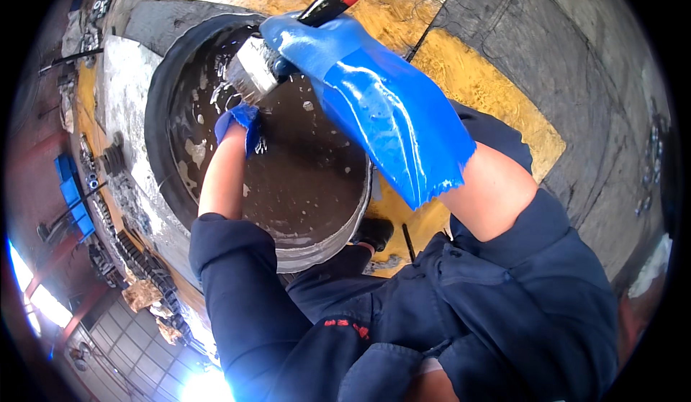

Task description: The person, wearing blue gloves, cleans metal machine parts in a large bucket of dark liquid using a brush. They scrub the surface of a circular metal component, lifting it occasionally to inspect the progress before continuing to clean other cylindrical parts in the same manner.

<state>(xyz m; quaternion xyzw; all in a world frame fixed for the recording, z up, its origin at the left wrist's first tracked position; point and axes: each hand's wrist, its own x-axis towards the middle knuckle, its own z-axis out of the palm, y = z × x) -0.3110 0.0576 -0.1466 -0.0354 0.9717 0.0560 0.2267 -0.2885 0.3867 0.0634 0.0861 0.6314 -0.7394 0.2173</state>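
My right grip (299, 41), inside a long blue glove (392, 114), is curled around a brush (257, 65) and squeezes it. The brush has a black and red handle (335, 0). It is over the far left part of a big round tub (317, 256), its hairs tipped down near my left grip (236, 120). My left grip, blue too, is down in the tub by the dark, dirty water (302, 179). I cannot tell if it is spread or pinching. Right of the tub is a yellow patch (497, 89).
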